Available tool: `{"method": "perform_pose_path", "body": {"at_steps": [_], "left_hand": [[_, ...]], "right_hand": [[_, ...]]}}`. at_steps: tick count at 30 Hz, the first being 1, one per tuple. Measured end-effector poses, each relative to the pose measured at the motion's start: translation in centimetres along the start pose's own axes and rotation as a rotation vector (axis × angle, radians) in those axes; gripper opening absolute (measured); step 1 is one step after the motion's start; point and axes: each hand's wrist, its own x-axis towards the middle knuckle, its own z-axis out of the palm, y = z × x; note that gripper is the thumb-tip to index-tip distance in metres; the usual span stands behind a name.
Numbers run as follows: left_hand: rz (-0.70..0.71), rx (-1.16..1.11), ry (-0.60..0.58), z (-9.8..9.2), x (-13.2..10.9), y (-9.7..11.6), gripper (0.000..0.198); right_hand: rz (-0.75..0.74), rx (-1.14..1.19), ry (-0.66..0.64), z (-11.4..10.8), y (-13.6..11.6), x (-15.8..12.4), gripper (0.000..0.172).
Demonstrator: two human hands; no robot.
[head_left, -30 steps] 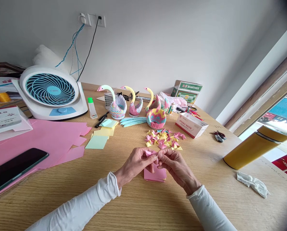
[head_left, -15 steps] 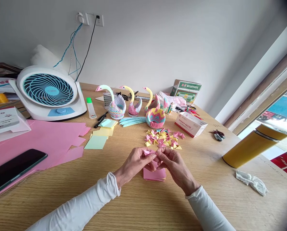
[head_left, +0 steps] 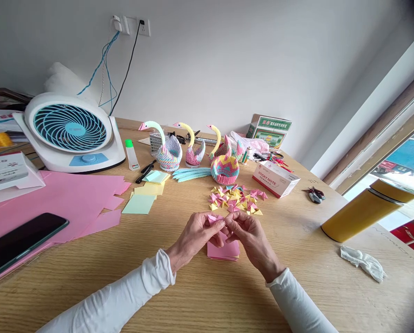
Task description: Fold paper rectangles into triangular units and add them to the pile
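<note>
Between my two hands is a small folded piece of pink paper, partly covered by the fingers. My left hand pinches it with thumb and fingertips. From the other side, my right hand closes its thumb and forefinger on the paper's right end. Below the hands a stack of pink sticky notes lies on the wooden table. Just beyond them spreads a heap of folded pink and yellow paper triangles. Behind the heap stands a round bowl-like body built from such folded pieces.
Three paper swans, one nearest the fan, stand at the back. A sticky note box and yellow flask are on the right. On the left are a white fan, pink sheets, a phone and green notes.
Both hands stay in nearly the same place, still pinching the pink paper. The fingers have shifted only slightly, and the right forearm sits a touch further left.
</note>
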Motion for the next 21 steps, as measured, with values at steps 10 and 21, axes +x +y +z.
{"method": "perform_pose_path", "body": {"at_steps": [10, 21], "left_hand": [[0.016, 0.053, 0.079, 0.45, -0.14, -0.41, 0.040], [0.028, 0.010, 0.012, 0.10, -0.06, -0.08, 0.038]], "right_hand": [[-0.050, -0.103, 0.158, 0.51, 0.99, 0.13, 0.035], [0.022, 0.033, 0.087, 0.12, 0.13, 0.01, 0.031]]}}
